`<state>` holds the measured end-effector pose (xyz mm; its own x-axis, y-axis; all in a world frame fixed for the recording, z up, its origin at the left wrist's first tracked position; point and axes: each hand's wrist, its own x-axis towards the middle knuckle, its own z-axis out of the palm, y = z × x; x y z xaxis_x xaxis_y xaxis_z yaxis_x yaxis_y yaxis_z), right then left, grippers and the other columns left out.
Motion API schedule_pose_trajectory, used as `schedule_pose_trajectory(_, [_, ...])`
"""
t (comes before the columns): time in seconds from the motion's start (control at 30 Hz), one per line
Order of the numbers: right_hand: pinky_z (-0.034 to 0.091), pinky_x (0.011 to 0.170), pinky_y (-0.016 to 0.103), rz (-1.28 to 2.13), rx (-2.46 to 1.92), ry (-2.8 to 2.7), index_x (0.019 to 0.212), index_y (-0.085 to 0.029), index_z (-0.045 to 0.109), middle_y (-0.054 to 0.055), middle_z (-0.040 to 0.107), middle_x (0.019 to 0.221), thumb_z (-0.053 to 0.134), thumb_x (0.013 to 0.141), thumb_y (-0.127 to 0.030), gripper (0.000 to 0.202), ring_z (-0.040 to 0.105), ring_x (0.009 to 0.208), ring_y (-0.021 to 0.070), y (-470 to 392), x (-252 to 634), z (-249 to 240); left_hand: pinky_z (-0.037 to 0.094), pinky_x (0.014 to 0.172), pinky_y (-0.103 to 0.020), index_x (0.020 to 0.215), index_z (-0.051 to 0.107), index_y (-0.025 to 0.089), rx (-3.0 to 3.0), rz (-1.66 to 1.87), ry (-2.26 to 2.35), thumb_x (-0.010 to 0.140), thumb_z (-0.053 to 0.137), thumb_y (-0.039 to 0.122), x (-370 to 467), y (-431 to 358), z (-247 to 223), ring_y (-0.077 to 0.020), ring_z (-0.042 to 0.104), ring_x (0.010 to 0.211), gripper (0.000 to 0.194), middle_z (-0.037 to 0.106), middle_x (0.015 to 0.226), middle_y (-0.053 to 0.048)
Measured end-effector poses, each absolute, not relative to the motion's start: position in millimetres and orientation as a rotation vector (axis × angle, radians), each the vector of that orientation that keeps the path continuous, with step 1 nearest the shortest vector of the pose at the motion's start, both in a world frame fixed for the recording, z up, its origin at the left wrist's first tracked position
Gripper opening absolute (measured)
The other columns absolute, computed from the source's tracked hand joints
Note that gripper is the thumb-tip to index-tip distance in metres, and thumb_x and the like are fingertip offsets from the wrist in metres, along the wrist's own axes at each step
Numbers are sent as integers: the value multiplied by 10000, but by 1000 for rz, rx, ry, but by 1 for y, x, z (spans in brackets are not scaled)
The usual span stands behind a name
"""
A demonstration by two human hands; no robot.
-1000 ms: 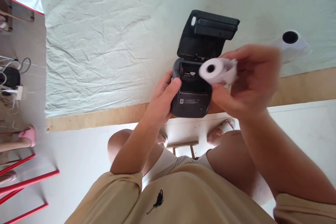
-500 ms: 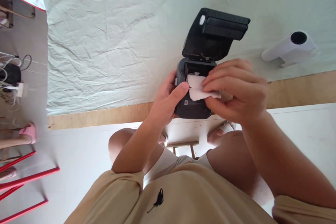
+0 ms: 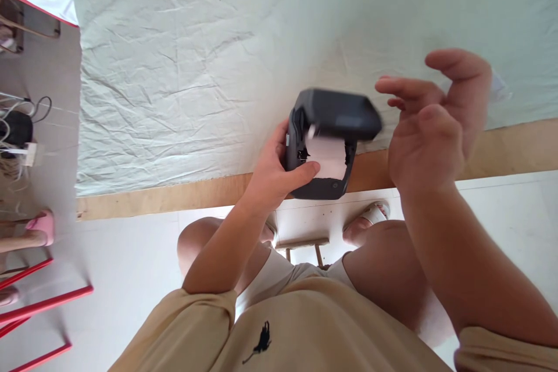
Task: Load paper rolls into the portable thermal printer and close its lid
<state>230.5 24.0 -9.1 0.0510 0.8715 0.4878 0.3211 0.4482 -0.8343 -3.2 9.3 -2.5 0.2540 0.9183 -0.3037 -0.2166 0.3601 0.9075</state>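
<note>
A black device point(image 3: 320, 190) is held near the table's front edge by my left hand point(image 3: 279, 171), whose fingers wrap its left side. The left thumb presses on white paper point(image 3: 332, 160) lying inside the device. Its dark lid point(image 3: 342, 113) is partly lowered over the far part of the opening and is blurred. To the right of the device, apart from it, my right hand point(image 3: 431, 116) is raised with its fingers spread and nothing in them.
A pale, wrinkled cloth point(image 3: 174, 81) covers the table, with a bare wooden edge point(image 3: 165, 196) along the front. White plastic point(image 3: 499, 87) shows behind my right hand. At the left are cables point(image 3: 17, 128), red bars point(image 3: 47, 304) and another person's pink shoe point(image 3: 42, 225).
The lid has swung down from upright toward the device. My right hand has let go of the paper and moved right, its fingers opening. The paper now lies flatter in the device.
</note>
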Motion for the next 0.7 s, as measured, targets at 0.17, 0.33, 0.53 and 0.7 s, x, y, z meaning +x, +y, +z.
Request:
schedule_pose_trajectory(0.17, [662, 1093, 609, 713, -1090, -1704, 1522, -424, 557, 79, 743, 1477, 617, 1049, -482, 480, 732, 1393, 353, 23, 220, -17, 688, 830, -329, 1447, 664, 303, 859, 927, 1011, 692, 1046, 423, -5, 8, -3, -333, 812, 1203, 855, 815, 1350, -85])
schedule_pose_trajectory(0.33, [718, 916, 478, 815, -1068, -1816, 1518, -358, 582, 73, 774, 1376, 731, 956, -395, 582, 781, 1164, 298, 26, 216, -22, 688, 766, -349, 1420, 681, 301, 844, 936, 977, 802, 960, 559, -4, 7, -1, -321, 834, 1107, 726, 829, 1300, -88])
schedule_pose_trajectory(0.53, [719, 942, 485, 835, -1086, -1812, 1481, -323, 622, 72, 785, 1379, 775, 933, -415, 576, 789, 1169, 287, 28, 219, -23, 681, 709, -350, 1381, 725, 328, 779, 907, 974, 908, 905, 513, -1, 7, 3, -270, 842, 955, 539, 847, 1156, -31])
schedule_pose_trajectory(0.7, [689, 1049, 550, 786, -1029, -1771, 1505, -367, 619, 79, 751, 1467, 742, 980, -395, 541, 759, 1288, 322, 27, 218, -25, 705, 740, -362, 1275, 774, 309, 679, 958, 898, 1028, 724, 639, 1, 7, -1, -309, 858, 1128, 416, 868, 1208, -30])
